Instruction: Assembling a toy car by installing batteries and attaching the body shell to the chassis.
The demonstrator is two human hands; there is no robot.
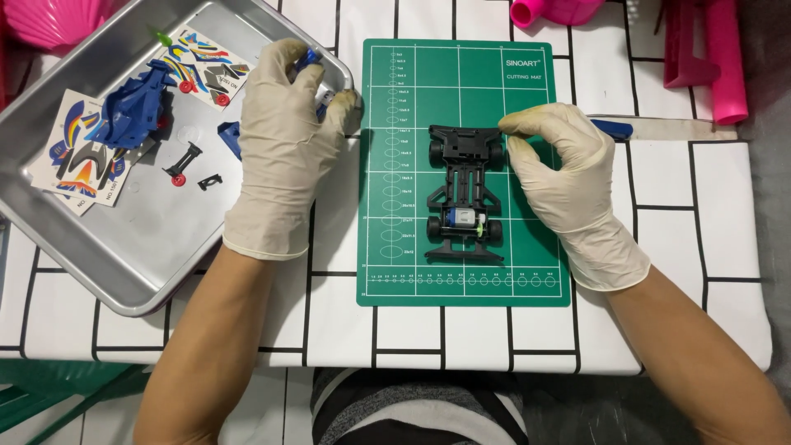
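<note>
A black toy car chassis with four wheels and a small silver motor lies lengthwise on a green cutting mat. My right hand, in a cream glove, pinches the chassis at its far right wheel. My left hand, also gloved, reaches over the right corner of a metal tray and its fingers close on a small blue plastic part. A blue car body shell rests in the tray to the left of that hand.
The tray also holds sticker sheets, small black pieces with red wheels and another blue piece. A blue-handled tool lies right of the mat. Pink plastic items stand at the table's far edge.
</note>
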